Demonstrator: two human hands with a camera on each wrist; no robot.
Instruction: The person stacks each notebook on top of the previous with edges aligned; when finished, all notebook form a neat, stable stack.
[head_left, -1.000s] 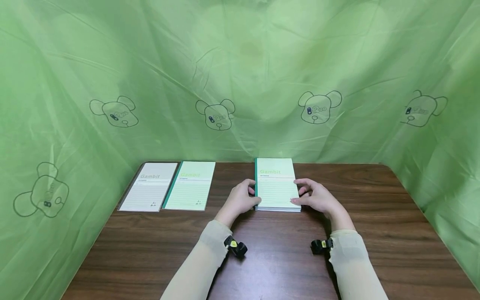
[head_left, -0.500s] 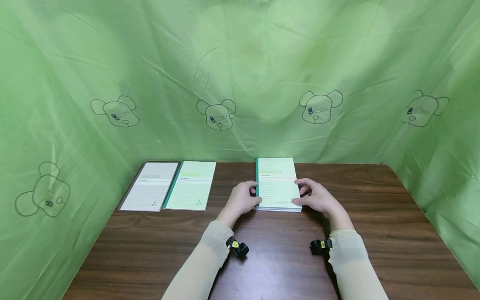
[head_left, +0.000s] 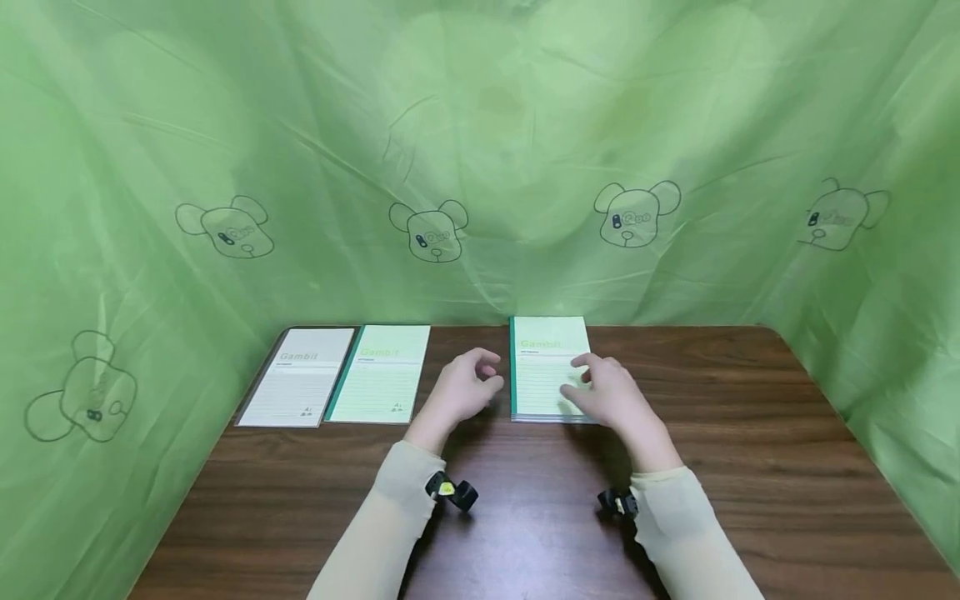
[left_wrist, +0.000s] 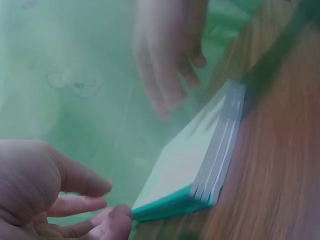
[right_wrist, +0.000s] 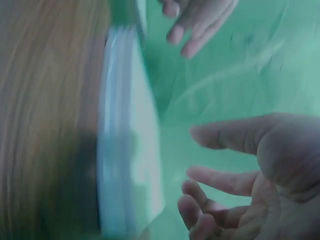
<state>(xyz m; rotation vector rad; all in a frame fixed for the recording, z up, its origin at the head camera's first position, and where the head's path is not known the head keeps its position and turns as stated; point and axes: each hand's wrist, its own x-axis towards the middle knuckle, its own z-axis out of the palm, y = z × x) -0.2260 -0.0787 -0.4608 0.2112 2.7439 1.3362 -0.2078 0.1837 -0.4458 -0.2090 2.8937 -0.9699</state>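
Note:
A neat stack of notebooks point(head_left: 549, 371) lies on the table, its top cover pale green with a teal spine and "Gambit" printed on it. My left hand point(head_left: 461, 390) is just left of that spine, fingers loosely bent around nothing. Over the stack's right side hangs my right hand point(head_left: 611, 398), covering part of the cover's edge. In the right wrist view the right hand point(right_wrist: 245, 180) appears raised clear of the stack point(right_wrist: 120, 135), holding nothing. The left wrist view shows several layers in the stack point(left_wrist: 200, 165); the left fingertips are close to its spine, contact unclear.
Left of the stack, a green notebook point(head_left: 380, 375) and a grey-white notebook point(head_left: 296, 379) lie side by side on the dark wooden table point(head_left: 517, 517). Green sheeting point(head_left: 480, 150) with bear-face drawings stands behind the table and along both sides.
Both hands have let go of the stack's sides. The left hand has moved left, away from the spine; the right has lifted and shifted left over the cover. The stack has stayed put.

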